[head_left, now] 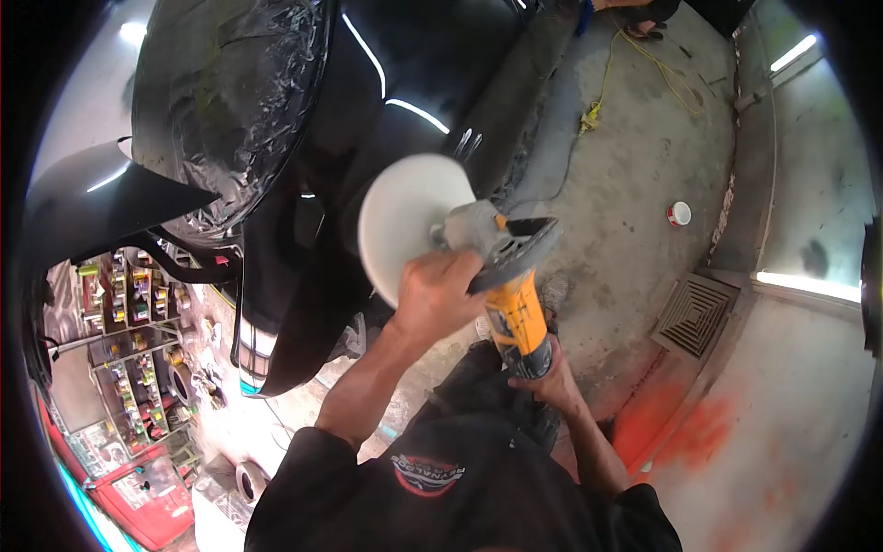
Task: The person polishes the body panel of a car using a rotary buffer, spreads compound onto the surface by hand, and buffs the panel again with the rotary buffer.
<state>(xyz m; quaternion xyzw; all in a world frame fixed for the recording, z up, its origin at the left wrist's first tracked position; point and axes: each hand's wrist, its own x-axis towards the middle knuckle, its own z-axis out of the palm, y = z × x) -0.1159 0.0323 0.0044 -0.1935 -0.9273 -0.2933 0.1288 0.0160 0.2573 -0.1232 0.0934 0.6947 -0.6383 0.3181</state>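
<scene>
A yellow and grey polisher [517,317] with a large round white pad [405,216] is in both my hands. My left hand [437,293] is closed around the handle near the polisher's head, just beside the pad. Lower down, my right hand [544,373] wraps the dark rear end of the body. The pad's face is turned toward a glossy black car [368,138]; I cannot tell whether it touches the panel. Plastic sheeting [244,120] covers the car's glass. A dark cord trails behind the polisher.
A yellow cord [604,78] with a plug end lies on the concrete floor [635,175]. A white tub [679,213] stands near the right wall, above a floor-level vent grille [696,316]. Shelves of cans [138,304] are at left. Another person's limbs [635,7] show at the top.
</scene>
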